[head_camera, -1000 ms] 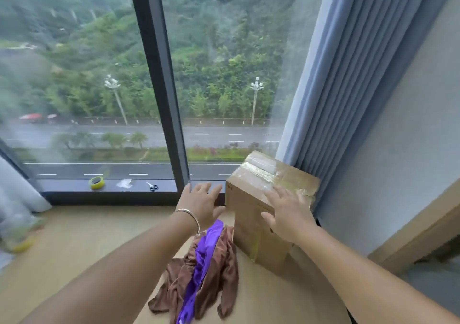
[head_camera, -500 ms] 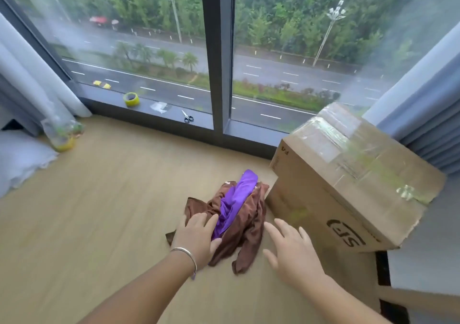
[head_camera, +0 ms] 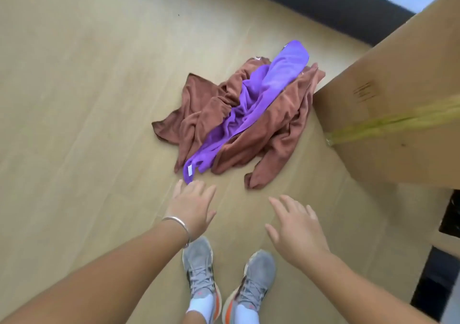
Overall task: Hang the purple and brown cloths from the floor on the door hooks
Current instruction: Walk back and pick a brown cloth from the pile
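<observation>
A crumpled brown cloth [head_camera: 281, 129] lies in a heap on the wooden floor, with a purple cloth [head_camera: 271, 87] draped diagonally across its top. The purple cloth's near corner carries a small white tag. My left hand [head_camera: 193, 207] hovers with fingers spread, its fingertips right at that near purple corner; it wears a thin silver bangle. My right hand [head_camera: 296, 226] is open too, a short way in front of the brown cloth's near edge, holding nothing. No door hooks are in view.
A large taped cardboard box [head_camera: 398, 114] stands just right of the cloths, touching the heap. The dark window frame [head_camera: 323, 2] runs along the top. My grey sneakers [head_camera: 224, 281] stand on the floor [head_camera: 87, 99] below my hands. A dark gap lies at the right edge.
My view has tilted down from the window to the floor. Both hands dropped from near the box to just in front of the cloth heap, which has not moved.
</observation>
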Demonstrator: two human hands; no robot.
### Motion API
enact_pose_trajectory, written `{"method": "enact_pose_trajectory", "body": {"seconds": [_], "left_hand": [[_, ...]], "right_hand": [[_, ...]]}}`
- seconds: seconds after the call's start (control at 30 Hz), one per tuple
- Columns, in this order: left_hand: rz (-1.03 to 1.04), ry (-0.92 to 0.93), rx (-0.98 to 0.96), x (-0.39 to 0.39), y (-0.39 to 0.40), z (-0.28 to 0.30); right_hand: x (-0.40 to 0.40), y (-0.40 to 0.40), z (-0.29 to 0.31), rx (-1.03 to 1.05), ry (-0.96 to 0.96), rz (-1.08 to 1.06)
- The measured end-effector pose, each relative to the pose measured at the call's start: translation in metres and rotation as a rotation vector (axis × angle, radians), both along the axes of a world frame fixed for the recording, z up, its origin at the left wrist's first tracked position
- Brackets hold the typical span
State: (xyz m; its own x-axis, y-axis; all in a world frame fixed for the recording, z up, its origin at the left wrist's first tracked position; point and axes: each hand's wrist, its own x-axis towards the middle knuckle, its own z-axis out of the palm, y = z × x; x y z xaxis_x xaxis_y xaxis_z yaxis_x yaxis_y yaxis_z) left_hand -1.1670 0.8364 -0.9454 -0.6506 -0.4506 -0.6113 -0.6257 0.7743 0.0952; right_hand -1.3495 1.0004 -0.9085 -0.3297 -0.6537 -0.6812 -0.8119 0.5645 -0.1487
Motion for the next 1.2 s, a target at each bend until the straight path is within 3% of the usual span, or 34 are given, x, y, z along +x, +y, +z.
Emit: {"method": "enact_pose_trajectory", "body": {"seconds": [0.33,0.5,0.6,0.7,0.83,1.2], "left_hand": [[-0.128,0.093,0.060,-0.038,0.041,-0.195],[-0.108,0.164,-0.009,-0.080,0.043,-0.258],[-0.050,0.304,-0.026,-0.095,0.048,-0.273],[0.005,0.443,-0.012,-0.097,0.057,-0.269],[0.036,0.466,0.051,-0.087,0.064,-0.234],[0.280,0.690,0.096,-0.060,-0.028,-0.005]], "right_hand": [[0.021,0.027,-0.195,-0.026,0.021,0.006],[0.010,0.048,-0.250,-0.015,0.077,-0.048],[0.004,0.063,-0.265,0.020,0.093,-0.071],[0.002,0.071,-0.259,0.035,0.108,-0.075],[0.004,0.070,-0.225,0.015,0.139,-0.076],[0.028,-0.012,-0.058,-0.136,0.146,-0.069]]}}
